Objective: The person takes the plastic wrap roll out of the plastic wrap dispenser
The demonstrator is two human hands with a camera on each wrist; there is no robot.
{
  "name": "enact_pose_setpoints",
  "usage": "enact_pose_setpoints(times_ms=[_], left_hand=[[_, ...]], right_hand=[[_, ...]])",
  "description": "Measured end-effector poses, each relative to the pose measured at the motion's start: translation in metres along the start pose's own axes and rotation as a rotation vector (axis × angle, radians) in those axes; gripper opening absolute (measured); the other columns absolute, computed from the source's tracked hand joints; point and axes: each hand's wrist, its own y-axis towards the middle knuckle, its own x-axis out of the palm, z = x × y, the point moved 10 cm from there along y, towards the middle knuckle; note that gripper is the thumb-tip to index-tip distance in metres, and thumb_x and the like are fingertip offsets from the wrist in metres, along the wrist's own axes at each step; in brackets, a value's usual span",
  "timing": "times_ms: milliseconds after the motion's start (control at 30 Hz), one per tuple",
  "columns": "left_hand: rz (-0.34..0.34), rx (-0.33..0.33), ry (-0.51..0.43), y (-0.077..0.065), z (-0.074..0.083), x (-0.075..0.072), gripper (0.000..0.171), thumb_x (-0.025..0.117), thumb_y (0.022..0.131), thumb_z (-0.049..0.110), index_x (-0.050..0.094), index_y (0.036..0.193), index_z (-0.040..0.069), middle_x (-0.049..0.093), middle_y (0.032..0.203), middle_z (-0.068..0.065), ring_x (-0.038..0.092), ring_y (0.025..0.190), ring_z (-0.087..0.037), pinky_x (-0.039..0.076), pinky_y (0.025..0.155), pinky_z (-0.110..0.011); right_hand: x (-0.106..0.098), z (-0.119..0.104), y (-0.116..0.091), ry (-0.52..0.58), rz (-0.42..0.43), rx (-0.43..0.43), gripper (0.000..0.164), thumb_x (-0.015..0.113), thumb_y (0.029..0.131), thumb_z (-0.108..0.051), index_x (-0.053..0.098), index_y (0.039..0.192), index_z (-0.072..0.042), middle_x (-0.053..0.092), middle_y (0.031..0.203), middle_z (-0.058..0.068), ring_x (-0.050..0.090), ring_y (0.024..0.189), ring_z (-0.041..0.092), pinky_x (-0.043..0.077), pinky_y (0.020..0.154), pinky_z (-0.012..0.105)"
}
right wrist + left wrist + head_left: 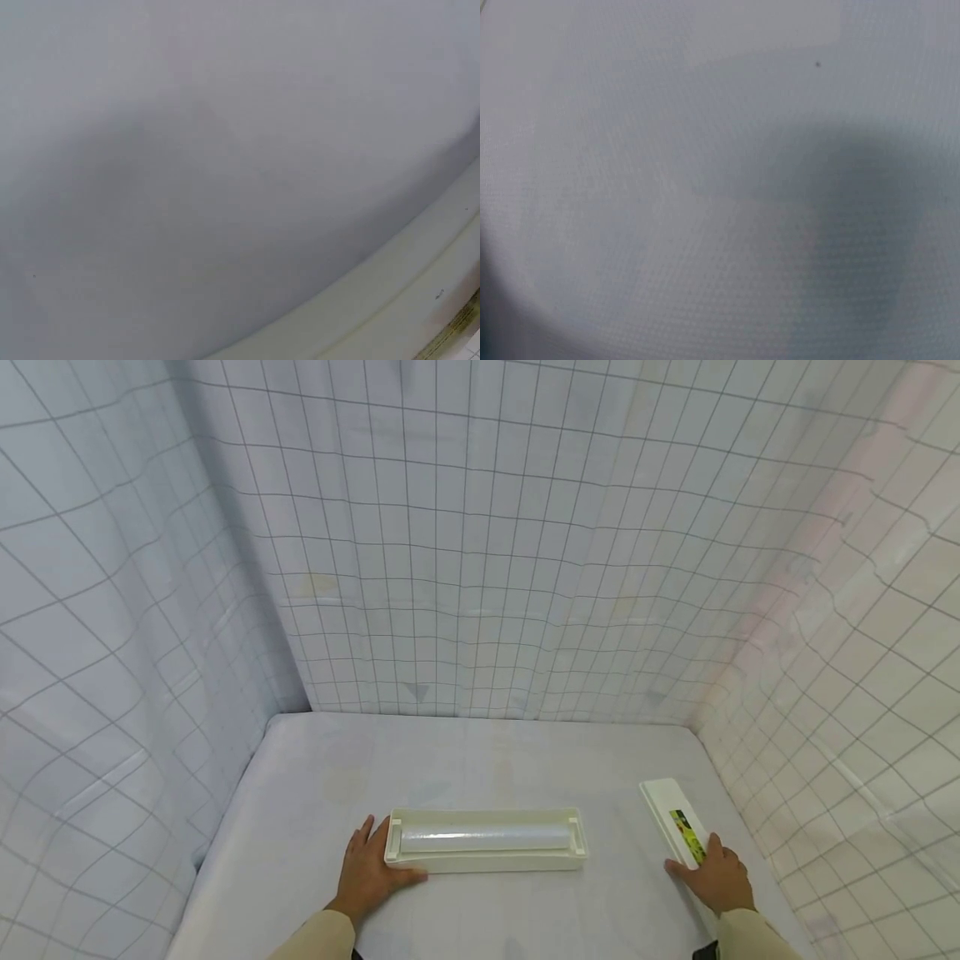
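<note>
A long cream-white cling film dispenser box (487, 864) lies lidless on the table, its length running left to right. Inside it sits a shiny roll of clear film (487, 837). My left hand (367, 872) holds the box's left end, thumb along the front wall and fingers at the end and back. To the right, the matching lid (663, 797) lies at a slant, with a yellow-green label (686, 835). My right hand (720, 877) grips its near part across the width. The lid's edge (390, 307) crosses the right wrist view's lower right corner.
A white cloth (465, 760) covers the table. Grid-patterned white sheets (495, 568) rise at the back and both sides, the right one close to the lid. Only blurred white surface (667, 225) with a shadow appears in the left wrist view.
</note>
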Motion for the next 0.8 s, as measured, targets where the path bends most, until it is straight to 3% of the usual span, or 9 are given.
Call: enact_pose_setpoints(times_ms=[267,400,567,800], left_hand=[[-0.043,-0.031,-0.003,0.002,-0.005,0.003,0.119,0.093,0.055,0.064,0.046,0.15,0.011,0.06,0.146,-0.011,0.026,0.152,-0.045,0.015,0.126,-0.062],[-0.042,-0.028,0.005,0.001,-0.006,0.003,0.12,0.093,0.054,0.065,0.046,0.151,0.011,0.06,0.145,-0.011,0.026,0.152,-0.045,0.015,0.126,-0.062],[-0.04,-0.027,-0.001,0.002,-0.007,0.004,0.12,0.093,0.054,0.065,0.045,0.151,0.011,0.06,0.145,-0.011,0.025,0.152,-0.045,0.014,0.126,-0.063],[-0.026,-0.011,-0.005,0.002,-0.005,0.004,0.118,0.092,0.054,0.065,0.046,0.15,0.013,0.061,0.145,-0.009,0.026,0.152,-0.045,0.015,0.125,-0.065]], right_hand=[[-0.024,-0.043,0.009,0.079,0.081,-0.153,0.12,0.069,0.084,-0.07,0.022,0.151,0.018,0.048,0.135,0.043,0.057,0.11,0.048,0.052,0.085,0.061],[-0.034,-0.076,0.01,0.126,0.105,-0.236,0.117,0.068,0.086,-0.068,0.022,0.154,0.015,0.044,0.143,0.041,0.053,0.12,0.051,0.051,0.092,0.064],[-0.041,-0.123,0.01,0.183,0.064,-0.268,0.117,0.068,0.088,-0.067,0.017,0.157,0.012,0.027,0.157,0.039,0.035,0.14,0.057,0.039,0.11,0.073],[-0.046,-0.191,-0.003,0.218,-0.016,-0.344,0.106,0.069,0.087,-0.067,0.028,0.159,-0.001,0.03,0.163,0.028,0.03,0.149,0.051,0.034,0.118,0.069]])
